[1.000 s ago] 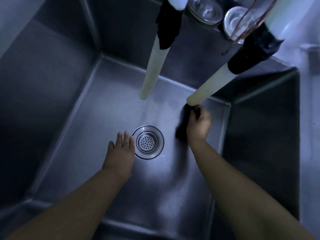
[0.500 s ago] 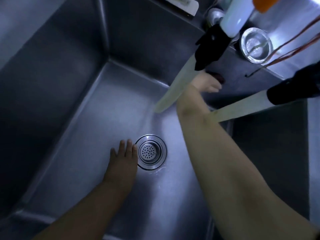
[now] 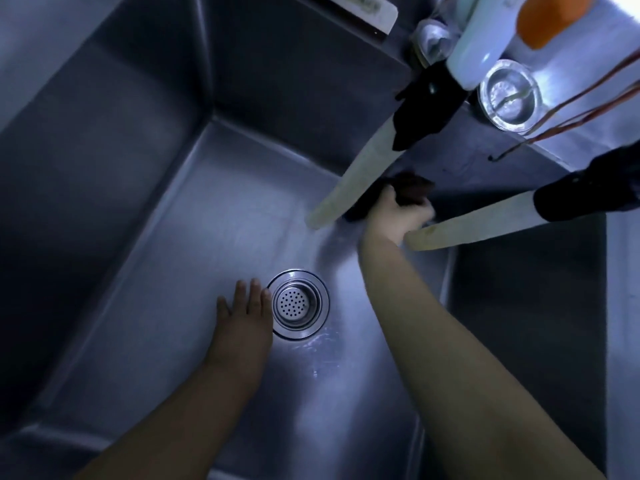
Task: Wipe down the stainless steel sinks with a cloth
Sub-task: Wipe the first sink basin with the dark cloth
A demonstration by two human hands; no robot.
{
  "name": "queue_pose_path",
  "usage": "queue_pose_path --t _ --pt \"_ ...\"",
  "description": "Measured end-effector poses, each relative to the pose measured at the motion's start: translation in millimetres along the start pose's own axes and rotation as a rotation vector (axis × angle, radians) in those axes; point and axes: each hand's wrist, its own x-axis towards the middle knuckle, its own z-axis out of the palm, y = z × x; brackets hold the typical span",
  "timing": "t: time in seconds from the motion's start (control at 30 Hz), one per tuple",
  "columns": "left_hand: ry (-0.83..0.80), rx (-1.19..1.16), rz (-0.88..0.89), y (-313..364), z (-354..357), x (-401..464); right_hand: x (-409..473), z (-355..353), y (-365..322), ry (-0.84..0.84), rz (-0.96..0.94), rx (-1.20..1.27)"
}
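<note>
The left hand (image 3: 242, 315) lay flat and relaxed on the floor of the stainless steel sink (image 3: 145, 258), fingers straight, its fingertips just beside the round drain strainer (image 3: 300, 304) at the strainer's 9 o'clock. Toward 1 o'clock from the strainer, the right hand (image 3: 398, 213) clutched a dark cloth (image 3: 408, 190) against the sink's far right corner, between two pale hoses (image 3: 349, 188) hanging down with black wrapping higher up. Beyond, at 1 o'clock on the counter (image 3: 588, 109), stood a shiny metal cup (image 3: 509, 95) and an orange object (image 3: 547, 15).
</note>
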Motion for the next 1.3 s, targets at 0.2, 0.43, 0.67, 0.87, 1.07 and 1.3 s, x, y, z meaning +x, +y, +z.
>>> queue_pose_path --t 0.2,0.43,0.67,0.87,1.07,1.3 --pt "-0.01 0.01 -0.007 3 0 3 22 -116 38 -0.168 -0.679 -0.315" --pt "-0.009 0.021 -0.018 5 1 5 -30 -93 99 -1.031 -0.966 -0.94" --pt "-0.022 0.061 -0.026 7 4 6 14 -24 88 -1.042 -1.126 -1.129" --pt "-0.029 0.067 -0.027 7 5 6 72 -75 83 -0.738 -0.893 -1.189" --pt "-0.022 0.088 -0.022 7 6 4 39 -138 102 -0.713 -0.764 -1.302" --pt "-0.027 0.114 -0.02 8 7 3 -68 -211 134 -1.017 -0.869 -1.23"
